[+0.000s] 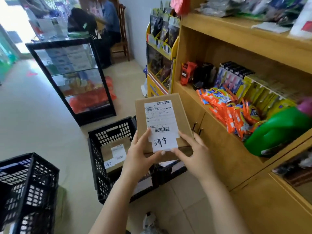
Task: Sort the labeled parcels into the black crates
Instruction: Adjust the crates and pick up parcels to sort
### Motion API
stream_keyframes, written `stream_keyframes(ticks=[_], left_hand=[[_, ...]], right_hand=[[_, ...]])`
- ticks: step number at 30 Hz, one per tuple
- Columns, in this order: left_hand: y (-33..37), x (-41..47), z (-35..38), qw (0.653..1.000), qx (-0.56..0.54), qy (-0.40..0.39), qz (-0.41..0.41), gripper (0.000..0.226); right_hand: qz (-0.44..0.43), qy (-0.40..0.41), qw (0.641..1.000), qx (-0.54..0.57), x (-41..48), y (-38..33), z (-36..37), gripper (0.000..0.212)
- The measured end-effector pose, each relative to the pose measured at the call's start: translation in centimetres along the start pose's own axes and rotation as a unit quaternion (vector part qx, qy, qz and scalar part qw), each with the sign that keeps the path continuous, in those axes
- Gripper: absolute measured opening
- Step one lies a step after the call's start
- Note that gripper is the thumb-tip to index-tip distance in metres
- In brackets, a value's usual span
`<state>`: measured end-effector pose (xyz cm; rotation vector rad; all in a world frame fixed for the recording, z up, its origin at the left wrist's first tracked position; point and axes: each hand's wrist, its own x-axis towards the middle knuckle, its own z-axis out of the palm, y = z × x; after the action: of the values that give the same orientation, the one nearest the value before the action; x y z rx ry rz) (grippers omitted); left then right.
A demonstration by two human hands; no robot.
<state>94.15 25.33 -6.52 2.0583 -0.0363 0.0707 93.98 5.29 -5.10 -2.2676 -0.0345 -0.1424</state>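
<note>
The left hand [138, 154] and right hand [192, 153] clamp the near edge of a labeled parcel [162, 119], thumbs on its label. At 8 o'clock beneath it, a black crate [108, 132] holds another parcel [108, 152]; a second crate [33, 174] sits farther out.

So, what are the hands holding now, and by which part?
A brown labeled parcel, held by its near end: the left hand grips its near left corner, the right hand its near right corner.
</note>
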Motion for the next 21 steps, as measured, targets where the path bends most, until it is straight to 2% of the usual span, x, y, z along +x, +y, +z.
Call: stream_keyframes(ticks=[6,12,18,21], left_hand=[[-2.1,6.8,-4.6,0.999,0.009,0.042,-0.011,0.094],[-6.2,9.8,-8.5,0.992,0.061,0.068,-0.090,0.098],[-11.5,10.2,-9.2,0.975,0.055,0.096,-0.191,0.097],[-13.5,10.2,-8.7,0.964,0.053,0.119,-0.233,0.095]], right_hand=[[-0.036,-0.041,0.998,-0.002,8.5,-3.3,3.9,0.059],[-0.036,-0.116,0.993,-0.009,13.2,-4.7,9.9,0.061],[-0.026,-0.205,0.978,0.026,15.7,-3.9,16.0,0.075],[-0.032,-0.256,0.966,0.022,17.1,-2.8,18.8,0.075]])
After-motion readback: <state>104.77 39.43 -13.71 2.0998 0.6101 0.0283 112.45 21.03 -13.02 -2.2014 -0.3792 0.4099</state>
